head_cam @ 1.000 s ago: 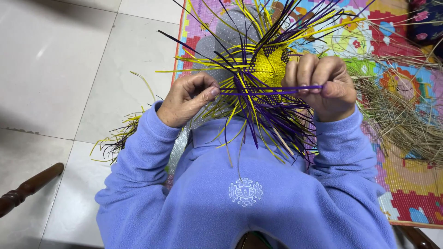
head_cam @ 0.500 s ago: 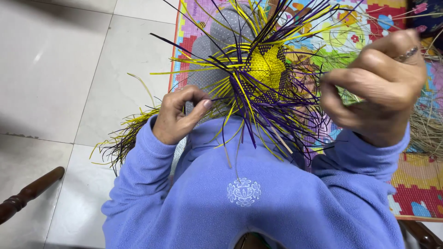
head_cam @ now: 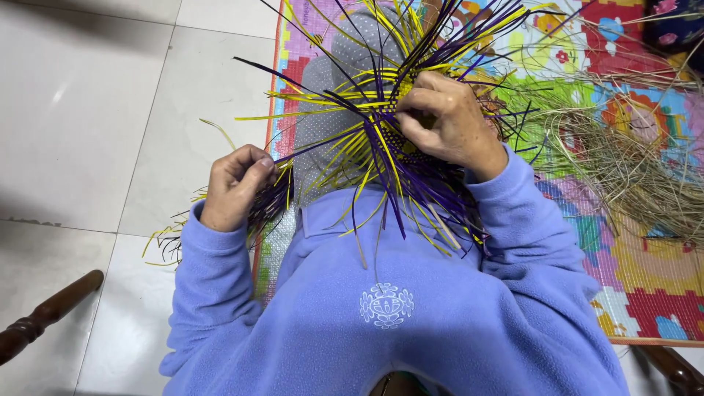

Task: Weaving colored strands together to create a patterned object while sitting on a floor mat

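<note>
Pinched tight, the right hand (head_cam: 451, 121) has its fingertips together on a purple strip right at the woven centre (head_cam: 392, 125) of the piece, where yellow and purple plastic strips (head_cam: 345, 139) cross in a small checked patch. That patch sits over the person's lap, against a grey dotted garment (head_cam: 323, 125), with loose ends fanning out in every direction.

Down at the near side, the left hand (head_cam: 235, 183) is curled shut around a bundle of purple and yellow strip ends (head_cam: 271, 202), drawing them off toward the white tiled floor (head_cam: 95, 110). More stray ends (head_cam: 172, 238) trail past the blue fleece sleeve (head_cam: 209, 286).

From where I stand, the step looks like tightening one strand into the weave. To do it well, I would judge the right-hand pinch should stay close to the crossing so the strip lies flat and does not twist, while the left keeps its bundle taut and out of the way, so no neighbouring strand slips under by mistake. Pulling evenly matters; a jerk could open gaps in the checked patch.

Beside the person lies a colourful puzzle-piece foam mat (head_cam: 645, 293) with a heap of dry straw-coloured fibre (head_cam: 631, 165) on it. A dark turned wooden leg (head_cam: 40, 319) shows at the lower left.
</note>
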